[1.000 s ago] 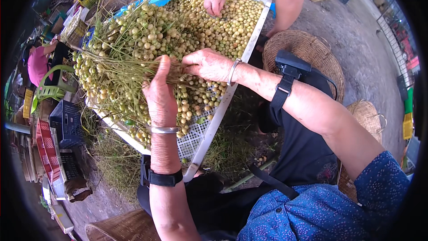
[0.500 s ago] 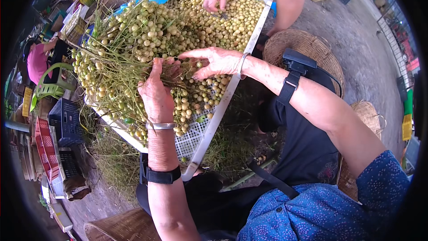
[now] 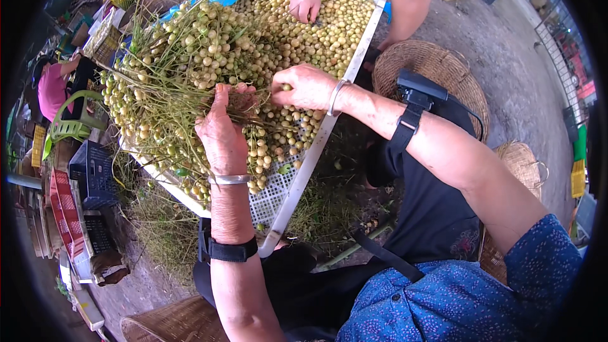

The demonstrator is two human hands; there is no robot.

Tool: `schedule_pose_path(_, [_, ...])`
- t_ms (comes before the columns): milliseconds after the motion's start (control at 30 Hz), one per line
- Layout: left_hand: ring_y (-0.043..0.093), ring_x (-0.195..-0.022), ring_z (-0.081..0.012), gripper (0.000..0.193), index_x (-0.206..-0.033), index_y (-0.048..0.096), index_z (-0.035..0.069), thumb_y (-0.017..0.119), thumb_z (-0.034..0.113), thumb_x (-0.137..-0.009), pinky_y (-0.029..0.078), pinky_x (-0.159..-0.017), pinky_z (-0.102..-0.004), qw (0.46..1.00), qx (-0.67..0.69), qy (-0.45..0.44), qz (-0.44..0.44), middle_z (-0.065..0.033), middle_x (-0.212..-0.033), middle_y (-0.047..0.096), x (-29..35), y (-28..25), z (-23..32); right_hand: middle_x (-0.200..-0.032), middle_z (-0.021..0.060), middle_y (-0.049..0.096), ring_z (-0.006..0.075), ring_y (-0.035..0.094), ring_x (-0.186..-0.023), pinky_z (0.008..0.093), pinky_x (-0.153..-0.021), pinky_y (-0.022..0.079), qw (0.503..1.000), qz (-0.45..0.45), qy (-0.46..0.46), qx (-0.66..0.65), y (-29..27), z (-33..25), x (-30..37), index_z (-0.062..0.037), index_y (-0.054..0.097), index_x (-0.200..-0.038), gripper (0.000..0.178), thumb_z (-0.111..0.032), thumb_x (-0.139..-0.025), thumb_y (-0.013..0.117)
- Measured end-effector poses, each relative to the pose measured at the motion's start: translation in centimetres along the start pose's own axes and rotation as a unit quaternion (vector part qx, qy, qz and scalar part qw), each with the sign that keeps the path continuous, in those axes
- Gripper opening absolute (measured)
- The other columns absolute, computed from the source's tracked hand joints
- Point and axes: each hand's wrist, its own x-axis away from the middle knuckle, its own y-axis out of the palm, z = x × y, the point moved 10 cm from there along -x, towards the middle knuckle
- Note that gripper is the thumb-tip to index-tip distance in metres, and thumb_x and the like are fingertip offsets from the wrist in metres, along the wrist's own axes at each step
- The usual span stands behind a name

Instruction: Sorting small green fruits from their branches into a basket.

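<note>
A white perforated tray lies before me, heaped with small round yellow-green fruits. Thin stems with fruit clusters pile over its left side. My left hand is closed round a bunch of thin stems at the heap's near side. Just right of it, my right hand has its fingers curled in, and a small round fruit shows between them. Its other fingertips are hidden. At the tray's far side, another person's hand reaches down into the loose fruits.
Loose stems litter the ground beneath the tray. Wicker baskets stand to the right and at the lower left. Stacked crates and a green chair are on the left. The other person's knee is close to the far corner.
My right hand has drawn slightly back to the right from the stems, and its outstretched fingers have curled in. My left hand stays on the bunch. The other person's hand barely moved.
</note>
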Motion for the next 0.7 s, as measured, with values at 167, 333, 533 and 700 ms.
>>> schedule_pose_path(167, [0.063, -0.086, -0.023, 0.021, -0.099, 0.057, -0.002, 0.049, 0.017, -0.093, 0.049, -0.076, -0.0343, 1.0, -0.028, -0.008, 0.0, -0.0128, -0.092, 0.065, 0.0, 0.3, -0.4, -0.092, 0.0071, 0.064, 0.0163, 0.061, -0.082, 0.0249, -0.071, 0.049, 0.962, -0.053, -0.02, -0.268, 1.8, 1.2, 0.1, -0.0082, 0.051, -0.124, 0.046, -0.01, -0.08, 0.064])
schedule_pose_path(333, [0.064, -0.083, -0.021, 0.022, -0.098, 0.059, -0.002, 0.052, 0.018, -0.091, 0.05, -0.074, -0.0328, 0.997, -0.047, 0.022, -0.064, -0.0137, -0.09, 0.066, -1.1, -0.5, 1.2, -0.081, 0.0091, 0.065, 0.011, 0.06, -0.061, 0.0233, -0.052, 0.05, 0.868, -0.098, 0.094, -0.478, 4.1, 0.6, -0.3, -0.0014, 0.057, -0.101, 0.02, -0.014, -0.086, 0.06])
schedule_pose_path(533, [0.064, -0.086, -0.0246, 0.027, -0.11, 0.049, -0.006, 0.049, 0.014, -0.092, 0.051, -0.073, -0.0325, 0.999, 0.003, -0.025, -0.023, -0.0166, -0.094, 0.064, -0.8, -0.8, 0.3, -0.072, 0.0072, 0.061, 0.0072, 0.054, -0.051, 0.0189, -0.044, 0.046, 0.925, -0.157, 0.083, -0.336, 2.9, 0.5, 0.7, 0.001, 0.057, -0.107, 0.031, -0.023, -0.088, 0.059])
schedule_pose_path(700, [0.064, -0.087, -0.0238, 0.022, -0.103, 0.053, -0.004, 0.05, 0.014, -0.092, 0.05, -0.075, -0.0318, 1.0, -0.007, 0.002, -0.011, -0.017, -0.094, 0.064, -0.5, -1.1, 1.2, -0.079, 0.0123, 0.062, 0.0125, 0.057, -0.056, 0.0234, -0.05, 0.05, 0.84, -0.142, 0.036, -0.522, 2.6, -0.7, 0.7, 0.0041, 0.047, -0.118, 0.032, -0.012, -0.09, 0.052])
